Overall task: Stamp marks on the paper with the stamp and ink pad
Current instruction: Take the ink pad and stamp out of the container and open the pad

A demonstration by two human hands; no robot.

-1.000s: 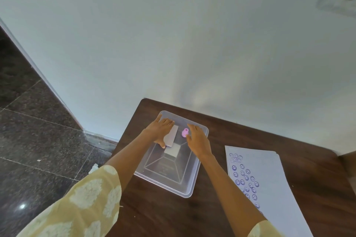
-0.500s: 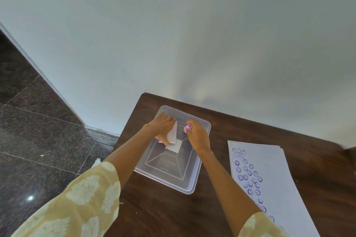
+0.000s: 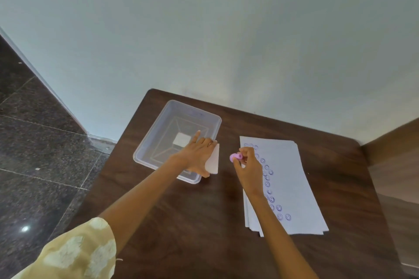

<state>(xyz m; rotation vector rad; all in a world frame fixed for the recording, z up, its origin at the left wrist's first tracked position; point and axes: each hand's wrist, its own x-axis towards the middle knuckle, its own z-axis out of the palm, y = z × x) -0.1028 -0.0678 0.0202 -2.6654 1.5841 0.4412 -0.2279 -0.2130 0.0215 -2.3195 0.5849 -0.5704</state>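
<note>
Two hands work: right hand [image 3: 248, 165] pinches the pink stamp [image 3: 235, 157]; the left hand's [image 3: 199, 156] white ink pad [image 3: 213, 162] lies just left.

Your left hand [image 3: 197, 154] covers most of the white flat item [image 3: 213, 162], unidentifiable. Your right hand [image 3: 249, 166] hides several stamped marks on the paper [image 3: 292, 183]. The stamp [image 3: 235, 157] face is unseen.
</note>
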